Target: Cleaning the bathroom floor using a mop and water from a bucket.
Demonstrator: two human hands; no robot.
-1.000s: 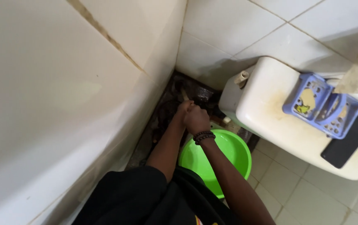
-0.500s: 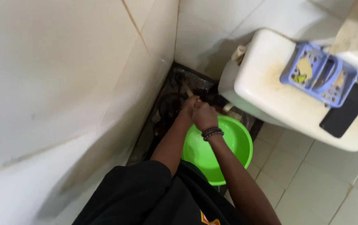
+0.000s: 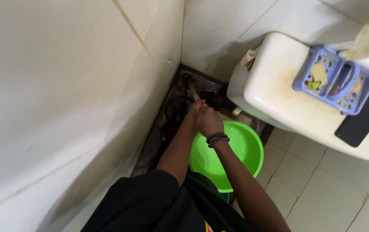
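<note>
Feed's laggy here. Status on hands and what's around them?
Left hand and right hand pressed together, gripping a stick-like handle in the dark floor corner. Green basin directly below. Toilet tank close right.

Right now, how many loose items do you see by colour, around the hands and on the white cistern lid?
Green: 1, the basin under the right hand.
Lilac-blue: 1, the perforated soap basket.
Black: 1, the flat phone-like slab.
Tan: 1, the stick-like handle by the left hand.
Total: 4
</note>
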